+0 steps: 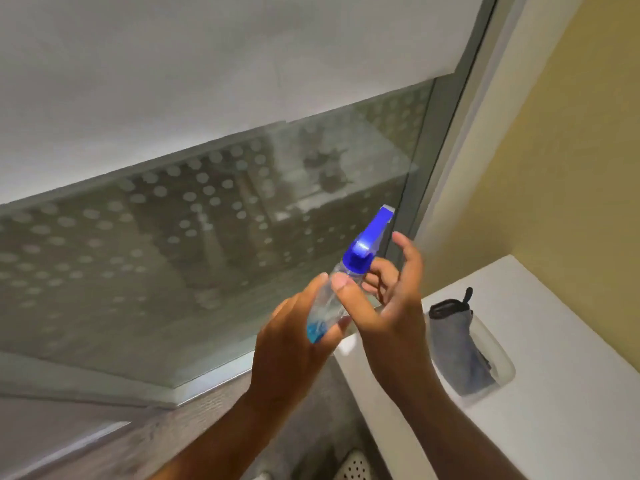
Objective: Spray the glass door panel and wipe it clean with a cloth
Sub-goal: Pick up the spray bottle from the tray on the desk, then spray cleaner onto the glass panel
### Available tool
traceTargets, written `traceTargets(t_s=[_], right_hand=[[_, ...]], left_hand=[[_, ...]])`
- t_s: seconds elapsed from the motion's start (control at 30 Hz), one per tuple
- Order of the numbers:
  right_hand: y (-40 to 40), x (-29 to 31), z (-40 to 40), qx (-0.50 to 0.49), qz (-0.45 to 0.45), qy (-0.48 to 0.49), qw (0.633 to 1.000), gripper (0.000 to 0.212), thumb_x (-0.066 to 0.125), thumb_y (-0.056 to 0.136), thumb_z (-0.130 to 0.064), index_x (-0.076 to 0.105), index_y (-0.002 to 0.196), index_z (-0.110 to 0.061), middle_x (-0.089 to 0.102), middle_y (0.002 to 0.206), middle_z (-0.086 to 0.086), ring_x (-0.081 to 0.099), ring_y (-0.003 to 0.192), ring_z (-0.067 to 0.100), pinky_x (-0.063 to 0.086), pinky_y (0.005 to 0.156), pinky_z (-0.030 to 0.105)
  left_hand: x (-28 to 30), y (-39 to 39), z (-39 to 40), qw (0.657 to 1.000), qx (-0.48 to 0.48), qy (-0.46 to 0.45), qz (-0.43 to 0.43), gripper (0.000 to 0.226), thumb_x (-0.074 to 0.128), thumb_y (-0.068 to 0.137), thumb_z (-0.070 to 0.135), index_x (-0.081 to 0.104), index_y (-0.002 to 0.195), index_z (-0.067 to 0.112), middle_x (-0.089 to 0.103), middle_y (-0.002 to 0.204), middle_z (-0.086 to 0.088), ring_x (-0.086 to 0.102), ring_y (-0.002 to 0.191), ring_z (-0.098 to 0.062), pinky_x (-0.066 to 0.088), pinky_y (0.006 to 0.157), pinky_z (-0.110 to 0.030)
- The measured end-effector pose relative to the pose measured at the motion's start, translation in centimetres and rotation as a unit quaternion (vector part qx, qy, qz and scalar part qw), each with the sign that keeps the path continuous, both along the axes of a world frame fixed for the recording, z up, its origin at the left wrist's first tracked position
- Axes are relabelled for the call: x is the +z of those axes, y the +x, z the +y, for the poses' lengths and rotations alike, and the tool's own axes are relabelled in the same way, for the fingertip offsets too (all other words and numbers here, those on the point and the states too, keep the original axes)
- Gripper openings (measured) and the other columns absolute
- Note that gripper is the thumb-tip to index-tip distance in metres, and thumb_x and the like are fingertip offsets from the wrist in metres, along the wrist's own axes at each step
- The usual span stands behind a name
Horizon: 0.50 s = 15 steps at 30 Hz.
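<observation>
Left hand [294, 337] grip clamped on clear blue-capped spray bottle [341, 282]; right hand [388, 306] grip apart beside it, facing dotted glass door panel [207, 220].

The glass door panel [214, 237] is frosted above with a dotted band below. A clear, blue-capped spray bottle [341, 282] tilts toward it. A grey cloth [457, 348] lies crumpled on the white ledge at right.

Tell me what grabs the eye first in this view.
The clear plastic spray bottle with the blue trigger head sits at centre, held in the left hand while the right hand reaches its neck. Behind it slants the glass door panel with frosted dots. At right, a grey folded cloth lies in a recess of the white ledge.
</observation>
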State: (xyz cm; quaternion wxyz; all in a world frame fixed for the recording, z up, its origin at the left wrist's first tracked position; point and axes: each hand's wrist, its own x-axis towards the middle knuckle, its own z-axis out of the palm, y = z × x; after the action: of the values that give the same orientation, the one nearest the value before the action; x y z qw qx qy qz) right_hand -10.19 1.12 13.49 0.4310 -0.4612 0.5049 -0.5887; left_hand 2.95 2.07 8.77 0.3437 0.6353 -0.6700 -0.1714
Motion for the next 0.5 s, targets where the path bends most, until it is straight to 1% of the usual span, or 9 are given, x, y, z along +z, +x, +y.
traceTargets(t_s=[0.03,0.07,0.13,0.17,0.27,0.3,0.37,0.43,0.5], right_hand=[[1.3,0.5,-0.3,0.016,-0.011,-0.007,1.0,0.079,0.077,0.078,-0.05,0.04,0.145,-0.034,0.078,0.106,-0.004,0.076,0.102,0.019,0.059,0.094,0.036],[2.5,0.7,-0.4,0.031,-0.019,-0.017,0.999,0.07,0.077,0.081,-0.05,0.042,0.141,-0.036,0.078,0.102,-0.002,0.077,0.098,0.019,0.059,0.092,0.035],[4.9,0.9,-0.6,0.057,-0.035,-0.026,0.997,0.052,0.074,0.089,-0.044,0.045,0.132,-0.044,0.076,0.095,0.0,0.076,0.095,0.022,0.059,0.096,0.038],[6.1,1.0,-0.4,0.069,-0.049,-0.021,0.996,0.045,0.073,0.093,-0.04,0.047,0.129,-0.044,0.074,0.092,-0.001,0.075,0.093,0.022,0.059,0.097,0.039],[10.2,1.3,0.4,0.101,-0.091,0.004,0.991,0.035,0.071,0.094,-0.033,0.053,0.124,-0.039,0.065,0.081,-0.004,0.069,0.077,0.015,0.059,0.08,0.032],[11.6,1.4,0.8,0.11,-0.094,0.005,0.989,0.034,0.071,0.093,-0.031,0.054,0.122,-0.038,0.064,0.078,-0.006,0.067,0.073,0.011,0.057,0.076,0.028],[14.3,1.7,1.7,0.122,-0.088,0.008,0.989,0.035,0.07,0.09,-0.028,0.055,0.121,-0.036,0.065,0.074,-0.008,0.066,0.067,0.006,0.054,0.07,0.018],[16.9,2.2,2.7,0.142,-0.073,0.01,0.987,0.034,0.069,0.087,-0.027,0.056,0.118,-0.031,0.065,0.072,-0.001,0.066,0.065,0.012,0.053,0.07,0.019],[19.8,2.6,4.0,0.172,-0.077,0.009,0.982,0.031,0.067,0.084,-0.021,0.055,0.113,-0.021,0.062,0.066,0.001,0.063,0.06,0.014,0.052,0.064,0.019]], left_hand=[[0.2,0.7,0.5,1.0,-0.003,-0.01,-0.019,0.067,0.059,0.083,0.058,0.071,0.136,0.019,0.076,0.098,0.001,0.07,0.089,-0.027,0.055,0.071,-0.038],[0.3,1.5,1.0,0.999,-0.003,-0.021,-0.036,0.064,0.06,0.086,0.054,0.069,0.136,0.017,0.074,0.096,0.001,0.068,0.087,-0.026,0.053,0.07,-0.038],[0.3,3.2,1.9,0.997,0.014,-0.04,-0.058,0.059,0.061,0.089,0.048,0.065,0.139,0.018,0.07,0.093,0.002,0.065,0.083,-0.025,0.053,0.067,-0.036],[0.1,4.2,2.3,0.996,0.02,-0.052,-0.069,0.057,0.061,0.092,0.046,0.063,0.141,0.018,0.069,0.091,0.001,0.064,0.082,-0.025,0.053,0.067,-0.036],[-0.6,7.9,4.0,0.986,0.011,-0.109,-0.124,0.05,0.059,0.109,0.039,0.065,0.144,0.003,0.071,0.098,-0.006,0.065,0.083,-0.029,0.054,0.073,-0.041],[-0.8,9.3,4.6,0.986,0.007,-0.118,-0.121,0.051,0.062,0.108,0.04,0.066,0.141,0.0,0.071,0.101,-0.008,0.066,0.087,-0.03,0.055,0.076,-0.043],[-0.7,12.0,6.1,0.993,-0.012,-0.098,-0.065,0.054,0.076,0.101,0.038,0.064,0.14,0.002,0.067,0.112,-0.006,0.066,0.1,-0.026,0.055,0.087,-0.044],[-0.3,14.9,8.0,0.999,-0.027,-0.034,0.034,0.064,0.084,0.094,0.03,0.057,0.147,0.006,0.063,0.13,-0.003,0.064,0.122,-0.023,0.053,0.103,-0.043],[-0.4,18.1,10.3,0.996,-0.014,-0.003,0.088,0.075,0.086,0.085,0.013,0.053,0.151,0.005,0.06,0.143,-0.005,0.06,0.135,-0.022,0.052,0.112,-0.043]])
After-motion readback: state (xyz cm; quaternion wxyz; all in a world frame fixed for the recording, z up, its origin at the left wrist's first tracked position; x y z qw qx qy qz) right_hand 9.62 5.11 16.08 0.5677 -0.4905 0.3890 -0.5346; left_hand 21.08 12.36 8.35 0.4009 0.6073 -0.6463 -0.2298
